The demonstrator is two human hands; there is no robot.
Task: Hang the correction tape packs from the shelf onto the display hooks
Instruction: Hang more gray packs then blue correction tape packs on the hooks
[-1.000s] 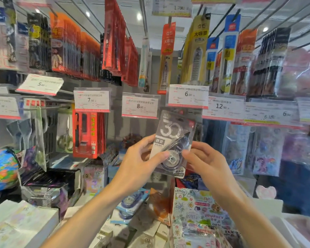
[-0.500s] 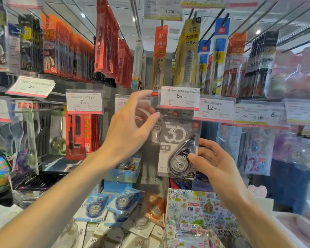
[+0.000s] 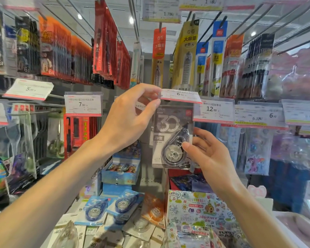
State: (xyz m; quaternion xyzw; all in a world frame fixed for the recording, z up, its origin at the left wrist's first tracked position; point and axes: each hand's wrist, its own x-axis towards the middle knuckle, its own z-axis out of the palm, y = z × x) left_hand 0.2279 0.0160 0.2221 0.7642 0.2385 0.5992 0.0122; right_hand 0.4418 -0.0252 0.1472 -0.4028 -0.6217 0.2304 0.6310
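A grey correction tape pack [image 3: 170, 135] marked "30" hangs upright just under the 6.00 price tag [image 3: 180, 95]. My right hand [image 3: 206, 153] pinches its lower right edge by the clear dispenser. My left hand [image 3: 131, 119] pinches the left end of that price tag and tilts it up; the hook behind the tag is hidden. Several more packs lie flat on the shelf below: two blue ones [image 3: 95, 210] [image 3: 123, 204], an orange one [image 3: 155, 210] and grey ones [image 3: 141, 228].
Price tags 7.90 [image 3: 83, 104] and 12.90 [image 3: 213, 110] flank the spot. Red packs [image 3: 79, 133] hang at left, sticker packs [image 3: 254, 151] at right. A box of cards [image 3: 122, 169] and a patterned notebook pack [image 3: 200, 212] stand on the shelf.
Both hands rose with the grey pack from chest height up to the 6.00 tag. My left hand let go of the pack and took the tag's left end, tilting it up.
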